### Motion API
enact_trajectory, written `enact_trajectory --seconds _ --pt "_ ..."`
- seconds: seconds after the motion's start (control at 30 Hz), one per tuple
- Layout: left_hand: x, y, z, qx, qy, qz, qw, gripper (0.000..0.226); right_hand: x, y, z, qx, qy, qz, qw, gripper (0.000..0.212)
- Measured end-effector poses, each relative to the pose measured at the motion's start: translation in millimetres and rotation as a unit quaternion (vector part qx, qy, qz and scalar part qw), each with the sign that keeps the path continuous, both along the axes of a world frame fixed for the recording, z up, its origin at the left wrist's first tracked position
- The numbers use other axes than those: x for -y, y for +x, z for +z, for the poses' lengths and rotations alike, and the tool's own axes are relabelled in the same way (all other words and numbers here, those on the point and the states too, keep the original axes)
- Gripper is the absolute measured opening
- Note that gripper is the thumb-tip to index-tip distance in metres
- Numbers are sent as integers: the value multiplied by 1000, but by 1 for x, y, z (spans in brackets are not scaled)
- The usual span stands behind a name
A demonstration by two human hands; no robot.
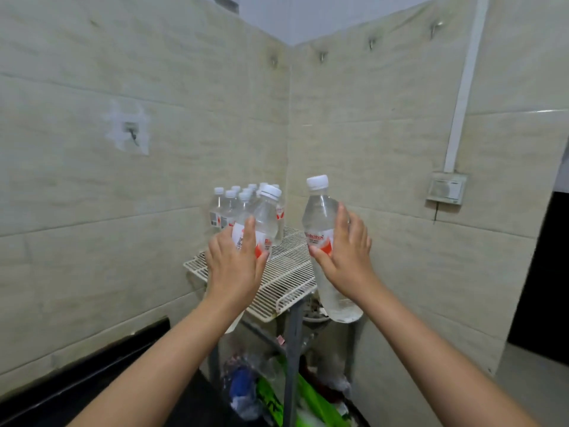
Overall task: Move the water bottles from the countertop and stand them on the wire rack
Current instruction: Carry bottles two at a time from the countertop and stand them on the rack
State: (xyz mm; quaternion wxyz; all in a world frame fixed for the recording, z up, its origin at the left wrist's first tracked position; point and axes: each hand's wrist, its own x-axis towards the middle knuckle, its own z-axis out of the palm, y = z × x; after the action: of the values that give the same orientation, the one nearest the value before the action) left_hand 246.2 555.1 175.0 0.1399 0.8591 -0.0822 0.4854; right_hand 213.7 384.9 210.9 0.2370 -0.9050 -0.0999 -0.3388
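My left hand (235,263) grips a clear water bottle (265,215) with a white cap and a red-and-white label, held over the white wire rack (286,272). A second bottle (320,217) of the same kind is in the grip of my right hand (345,254), upright, above the rack's right front edge. Its base hangs below the level of the rack. Several more capped bottles (229,208) stand grouped at the rack's far left corner against the tiled wall.
The rack sits on a grey metal frame (292,349) in the corner of two tiled walls. Below it lie plastic bags and clutter (271,392). A dark countertop edge (77,380) runs at the lower left. A wall socket (446,188) hangs on the right.
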Motion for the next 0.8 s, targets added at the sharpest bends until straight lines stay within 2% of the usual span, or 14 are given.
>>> enact_trajectory --seconds 0.17,0.33,0.57,0.7,0.8 --pt "40 80 9 -44 -17 -7 999 58 38 100 5 1 47 34 998 84" --pt "81 161 -1 -19 -54 34 998 55 77 208 -1 -16 107 113 988 81" --pt "139 259 -16 -80 -159 97 979 53 102 351 -20 -62 65 235 968 82" --pt "159 299 -29 -88 -206 136 965 56 96 397 -33 -88 54 304 947 89" --pt "167 315 -43 -86 -243 161 953 62 94 417 -50 -137 81 351 923 86"
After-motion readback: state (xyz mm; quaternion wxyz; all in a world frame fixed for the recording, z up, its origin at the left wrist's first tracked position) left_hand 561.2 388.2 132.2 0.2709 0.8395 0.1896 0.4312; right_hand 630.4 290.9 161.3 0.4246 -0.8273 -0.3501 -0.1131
